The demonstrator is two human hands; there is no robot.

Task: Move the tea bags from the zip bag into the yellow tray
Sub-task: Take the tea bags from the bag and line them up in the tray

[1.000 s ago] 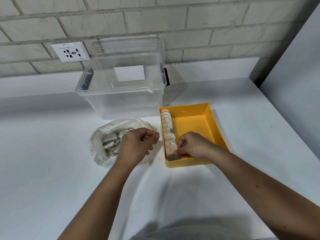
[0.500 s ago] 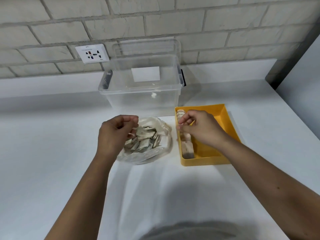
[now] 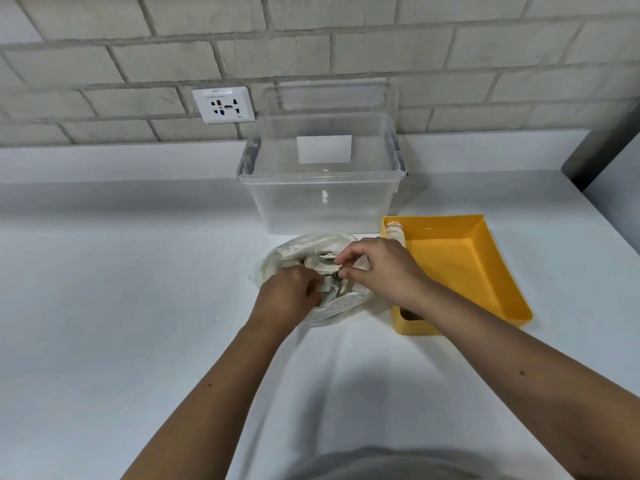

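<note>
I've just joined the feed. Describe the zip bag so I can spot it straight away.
Find the big clear plastic bin standing against the brick wall. Directly in front of it on the white counter, left of the yellow tray, lies the zip bag. It is the only soft, crumpled, cloudy-clear thing there, stuffed with pale tea bags, and both hands are in its open mouth.

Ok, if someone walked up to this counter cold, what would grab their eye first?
Probably the yellow tray at right, bright against the white counter, with a row of tea bags along its left wall. Next, both hands meeting over the zip bag at centre: the left hand on its near side, the right hand pinching at the tea bags inside. Behind stands a large clear storage bin against the brick wall.
</note>
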